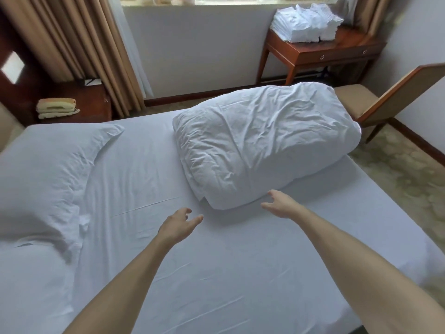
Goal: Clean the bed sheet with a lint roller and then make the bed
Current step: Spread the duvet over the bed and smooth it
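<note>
From the head camera, the white bed sheet (216, 273) lies stretched over the mattress, faintly creased. A folded duvet (265, 145) sits on its far right part, and a rumpled pillow (48, 169) lies at the left. Both bare arms reach forward over the sheet. The left hand (178, 225) hovers just short of the duvet's near corner, fingers loosely apart and holding nothing. The right hand (279, 204) is beside the duvet's near edge, fingers spread and slightly curled, also holding nothing. Whether it touches the duvet cannot be told. Beyond the bed, a wooden desk (313, 51) bears stacked white linens (305, 22).
</note>
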Motion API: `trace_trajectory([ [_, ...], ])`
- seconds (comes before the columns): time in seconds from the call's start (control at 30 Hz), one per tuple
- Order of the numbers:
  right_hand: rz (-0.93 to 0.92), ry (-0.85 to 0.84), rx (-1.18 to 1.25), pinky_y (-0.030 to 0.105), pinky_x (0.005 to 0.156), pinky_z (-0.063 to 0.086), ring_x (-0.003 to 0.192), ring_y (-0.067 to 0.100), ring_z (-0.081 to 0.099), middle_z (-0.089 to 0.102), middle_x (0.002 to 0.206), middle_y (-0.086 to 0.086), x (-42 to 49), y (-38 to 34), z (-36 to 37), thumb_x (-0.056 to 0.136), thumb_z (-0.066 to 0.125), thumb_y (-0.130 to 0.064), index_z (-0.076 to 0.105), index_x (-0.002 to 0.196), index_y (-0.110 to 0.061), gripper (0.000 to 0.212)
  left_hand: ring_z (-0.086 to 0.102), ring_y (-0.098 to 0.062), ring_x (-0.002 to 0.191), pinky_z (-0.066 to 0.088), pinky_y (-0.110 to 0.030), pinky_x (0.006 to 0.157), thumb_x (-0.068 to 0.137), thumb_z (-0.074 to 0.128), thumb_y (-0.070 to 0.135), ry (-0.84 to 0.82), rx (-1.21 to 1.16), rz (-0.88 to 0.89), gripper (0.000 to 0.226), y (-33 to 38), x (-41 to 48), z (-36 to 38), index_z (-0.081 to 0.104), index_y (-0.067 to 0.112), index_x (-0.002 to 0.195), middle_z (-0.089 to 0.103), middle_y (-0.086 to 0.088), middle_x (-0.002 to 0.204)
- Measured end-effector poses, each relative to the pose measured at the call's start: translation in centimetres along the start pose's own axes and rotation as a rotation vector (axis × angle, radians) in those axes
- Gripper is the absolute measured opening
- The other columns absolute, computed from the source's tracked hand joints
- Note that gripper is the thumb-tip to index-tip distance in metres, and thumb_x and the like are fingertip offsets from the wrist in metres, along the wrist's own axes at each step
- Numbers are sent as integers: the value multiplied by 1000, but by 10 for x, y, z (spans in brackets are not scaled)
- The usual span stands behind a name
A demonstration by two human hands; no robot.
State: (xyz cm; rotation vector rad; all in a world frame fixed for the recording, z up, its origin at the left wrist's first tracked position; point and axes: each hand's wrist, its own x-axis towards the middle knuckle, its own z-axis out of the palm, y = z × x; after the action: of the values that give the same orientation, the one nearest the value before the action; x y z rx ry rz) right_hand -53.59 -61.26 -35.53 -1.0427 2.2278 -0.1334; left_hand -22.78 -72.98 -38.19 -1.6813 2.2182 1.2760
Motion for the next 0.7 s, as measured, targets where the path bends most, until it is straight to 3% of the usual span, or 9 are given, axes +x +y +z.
trace_trajectory([
  [0.2,-86,-10,57,34,108,39,138,28,45,46,151,12,58,77,-42,97,59,-40,38,150,-7,66,53,-24,133,46,-40,107,93,57,63,56,72,-99,70,69,14,65,46,21,148,54,-5,147],
  [0.43,-59,-118,85,33,105,39,138,30,45,45,152,13,128,171,-97,96,59,-41,35,152,-6,69,53,-20,133,47,-40,106,90,57,68,87,53,-218,70,164,39,150,49,25,144,56,-1,145],
  [0.7,-65,-110,133,35,105,39,137,30,45,47,150,13,183,208,-152,95,59,-42,36,151,-6,71,52,-20,133,46,-39,105,91,57,66,125,75,-278,70,230,78,166,47,24,146,53,2,147],
])
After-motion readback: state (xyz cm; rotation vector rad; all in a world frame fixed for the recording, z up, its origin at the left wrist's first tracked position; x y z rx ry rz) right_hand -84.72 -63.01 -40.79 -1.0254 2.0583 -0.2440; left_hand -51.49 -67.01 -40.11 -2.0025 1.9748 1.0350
